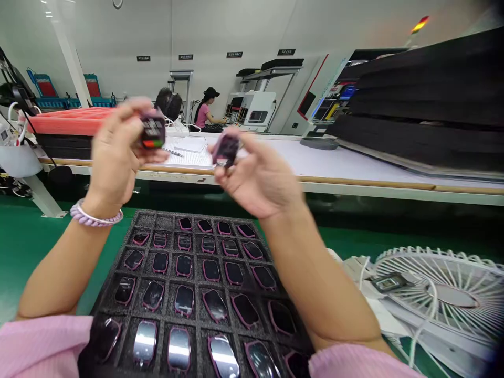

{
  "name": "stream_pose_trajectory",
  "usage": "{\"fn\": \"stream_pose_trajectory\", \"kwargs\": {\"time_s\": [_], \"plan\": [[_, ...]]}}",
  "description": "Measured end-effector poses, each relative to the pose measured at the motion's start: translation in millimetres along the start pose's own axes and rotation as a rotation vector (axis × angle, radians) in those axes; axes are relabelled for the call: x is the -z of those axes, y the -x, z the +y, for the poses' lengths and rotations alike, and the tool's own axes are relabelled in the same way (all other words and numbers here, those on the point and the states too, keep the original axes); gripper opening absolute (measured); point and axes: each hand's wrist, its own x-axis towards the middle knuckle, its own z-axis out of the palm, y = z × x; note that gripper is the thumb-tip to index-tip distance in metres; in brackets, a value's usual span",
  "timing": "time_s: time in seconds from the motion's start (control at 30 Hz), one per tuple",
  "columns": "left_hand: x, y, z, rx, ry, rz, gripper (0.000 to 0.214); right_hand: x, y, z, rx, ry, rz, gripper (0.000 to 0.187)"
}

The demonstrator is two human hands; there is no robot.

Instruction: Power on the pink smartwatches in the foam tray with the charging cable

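Observation:
My left hand [118,142] is closed round a smartwatch case [153,130] whose screen is lit with red, orange and green marks. My right hand [260,176] grips a second smartwatch case [226,150] by its edges; its purple frame shows, and the screen is mostly dark. Both are held up in the air, apart from each other, somewhat blurred. Below them lies a black foam tray [144,221] divided into compartments. Most hold a dark-screened smartwatch case with a purple frame, such as the watch case [184,266]. Two compartments at the back left hold nothing.
Behind the tray runs a white workbench [283,157] with an open notebook [189,152] and a pen. Red foam trays [71,122] stand at left, stacked black trays [425,105] at right. A white fan [449,294] is at lower right. A co-worker [207,110] sits further back.

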Motion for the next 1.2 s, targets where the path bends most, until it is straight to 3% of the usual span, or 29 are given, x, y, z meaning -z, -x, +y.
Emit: {"fn": "stream_pose_trajectory", "kwargs": {"time_s": [0.1, 0.17, 0.27, 0.33, 0.43, 0.53, 0.67, 0.87, 1.0, 1.1, 1.2], "plan": [[10.0, 22, -34, 0.319, 0.006, -0.089, 0.030, 0, -10, 60, -0.300, -0.021, -0.101, 0.045], [22.3, 40, -62, 0.456, -0.073, -0.131, 0.032, 1, -6, 98, -0.437, 0.034, -0.119, 0.040], [43.7, 63, -100, 0.567, -0.154, -0.197, 0.037, -2, 2, 134, -0.583, 0.050, -0.117, 0.023], [57.0, 71, -122, 0.582, -0.189, -0.245, 0.048, -7, 3, 147, -0.653, 0.034, -0.112, 0.024], [74.9, 75, -152, 0.589, -0.233, -0.301, 0.062, -14, 0, 159, -0.690, 0.031, -0.108, 0.045], [90.9, 74, -178, 0.569, -0.292, -0.338, 0.063, -16, -5, 172, -0.621, 0.183, -0.197, 0.065], [105.5, 72, -202, 0.486, -0.479, -0.398, 0.059, -12, -14, 195, -0.510, 0.491, -0.293, 0.060], [113.1, 69, -215, 0.392, -0.772, -0.512, 0.064, -11, -28, 224, -0.306, 0.888, -0.307, 0.049], [107.5, 62, -202, 0.358, -0.926, -0.537, 0.088, -2, -38, 209, -0.232, 1.057, -0.341, 0.051], [82.0, 53, -188, 0.301, -0.979, -0.568, 0.067, 19, -46, 180, -0.218, 1.193, -0.319, 0.042], [37.6, 44, -181, 0.251, -0.971, -0.646, 0.041, 44, -43, 156, -0.275, 1.376, -0.286, 0.024]]}}
